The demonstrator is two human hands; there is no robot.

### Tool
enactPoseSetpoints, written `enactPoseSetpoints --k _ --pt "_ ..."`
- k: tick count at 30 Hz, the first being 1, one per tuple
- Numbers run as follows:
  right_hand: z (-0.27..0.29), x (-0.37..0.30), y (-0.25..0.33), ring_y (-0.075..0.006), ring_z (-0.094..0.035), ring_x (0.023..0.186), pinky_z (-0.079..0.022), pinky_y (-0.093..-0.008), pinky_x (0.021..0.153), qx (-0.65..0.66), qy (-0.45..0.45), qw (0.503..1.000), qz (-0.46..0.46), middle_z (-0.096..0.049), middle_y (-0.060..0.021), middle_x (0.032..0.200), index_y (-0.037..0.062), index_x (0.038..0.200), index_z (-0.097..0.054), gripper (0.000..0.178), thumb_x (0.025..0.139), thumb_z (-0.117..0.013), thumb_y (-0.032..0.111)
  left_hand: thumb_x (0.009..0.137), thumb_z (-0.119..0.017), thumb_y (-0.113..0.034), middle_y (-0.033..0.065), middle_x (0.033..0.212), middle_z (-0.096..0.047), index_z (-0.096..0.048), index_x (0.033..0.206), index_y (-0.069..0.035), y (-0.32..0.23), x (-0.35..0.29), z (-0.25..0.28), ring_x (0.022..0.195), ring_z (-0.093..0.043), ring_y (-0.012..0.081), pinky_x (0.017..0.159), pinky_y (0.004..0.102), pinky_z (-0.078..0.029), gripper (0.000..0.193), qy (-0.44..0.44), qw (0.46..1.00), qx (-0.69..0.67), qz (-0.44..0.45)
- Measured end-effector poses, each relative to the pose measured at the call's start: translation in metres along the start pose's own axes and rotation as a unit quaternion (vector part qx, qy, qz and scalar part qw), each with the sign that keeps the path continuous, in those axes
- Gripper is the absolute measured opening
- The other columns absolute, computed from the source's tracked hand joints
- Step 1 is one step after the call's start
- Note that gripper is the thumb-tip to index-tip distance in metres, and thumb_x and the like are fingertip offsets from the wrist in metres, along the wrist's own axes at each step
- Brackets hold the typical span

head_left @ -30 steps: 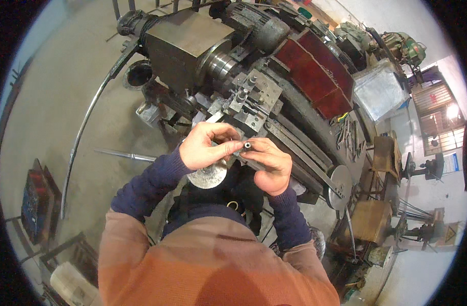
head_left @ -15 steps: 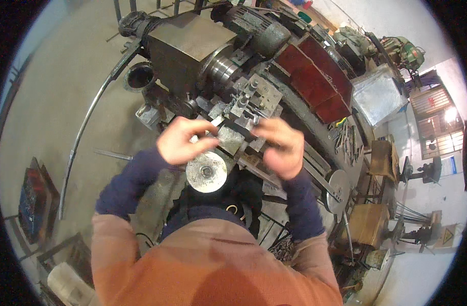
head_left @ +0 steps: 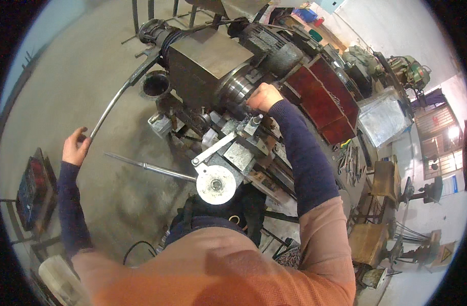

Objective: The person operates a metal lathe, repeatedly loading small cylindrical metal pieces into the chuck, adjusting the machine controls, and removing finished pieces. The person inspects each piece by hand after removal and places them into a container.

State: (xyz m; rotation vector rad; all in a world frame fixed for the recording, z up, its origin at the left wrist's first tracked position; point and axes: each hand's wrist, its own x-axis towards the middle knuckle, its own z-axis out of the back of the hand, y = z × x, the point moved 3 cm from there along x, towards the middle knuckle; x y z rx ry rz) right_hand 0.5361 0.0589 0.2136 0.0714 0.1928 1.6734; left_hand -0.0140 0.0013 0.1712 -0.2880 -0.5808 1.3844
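At the far left, my left hand (head_left: 76,147) closes round the lower end of a long metal lever (head_left: 113,103) that runs up to the machine's headstock. My right hand (head_left: 265,97) reaches forward with curled fingers to the front of a shiny round spindle chuck (head_left: 238,87). Whatever its fingertips hold is hidden from me. Below that hand stands the tool post (head_left: 252,125) on the lathe's slide. Closer to my body are a flat crank arm (head_left: 213,149) and a round pale handwheel (head_left: 216,184), both untouched.
A metal rod handle (head_left: 162,170) sticks out left of the handwheel. Behind the chuck are the boxy headstock cover (head_left: 210,51), a motor (head_left: 274,48) and a dark red metal tray (head_left: 322,99). Loose tools (head_left: 350,163) lie on the right. A dark crate (head_left: 37,191) stands at left.
My hands have parted from above the slide: the left went out left to the lever, the right forward to the chuck. The lever's end has swung upward. The crank arm now shows uncovered.
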Motion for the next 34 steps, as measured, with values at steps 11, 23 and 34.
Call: enactPoseSetpoints --k 11,23,34 --pt "-0.001 -0.005 0.003 -0.0269 -0.063 0.071 -0.049 -0.0337 0.066 0.150 -0.011 0.987 0.048 -0.065 -0.0145 0.076 0.0062 0.078 -0.068 0.027 0.058 -0.060 0.023 0.075 -0.063 -0.028 0.0197 0.071 -0.059 -0.054 0.091 -0.002 0.009 0.011 -0.036 0.070 -0.059 0.0360 0.062 0.0449 -0.045 0.032 0.031 0.983 0.175 0.053" --pt "0.006 -0.014 0.013 -0.0291 -0.063 0.067 -0.048 -0.0344 0.066 0.109 -0.047 0.992 -0.039 -0.063 -0.0160 0.070 0.0076 0.075 -0.070 0.028 0.055 -0.059 0.024 0.076 -0.058 -0.017 0.0104 0.104 -0.062 -0.063 0.103 -0.012 0.104 0.150 0.008 0.099 -0.058 0.0270 0.082 0.0380 -0.048 0.028 0.039 0.889 0.407 0.207" --pt "0.050 -0.076 -0.001 -0.0311 -0.057 0.089 -0.045 -0.0413 0.078 0.078 -0.272 0.944 0.170 -0.065 -0.0124 0.088 0.0063 0.076 -0.067 0.030 0.049 -0.061 0.018 0.072 -0.059 -0.014 0.0112 0.093 -0.064 -0.064 0.095 -0.010 -0.026 0.158 -0.065 0.094 -0.059 0.0279 0.084 0.0352 -0.045 0.024 -0.251 0.944 0.105 -0.186"
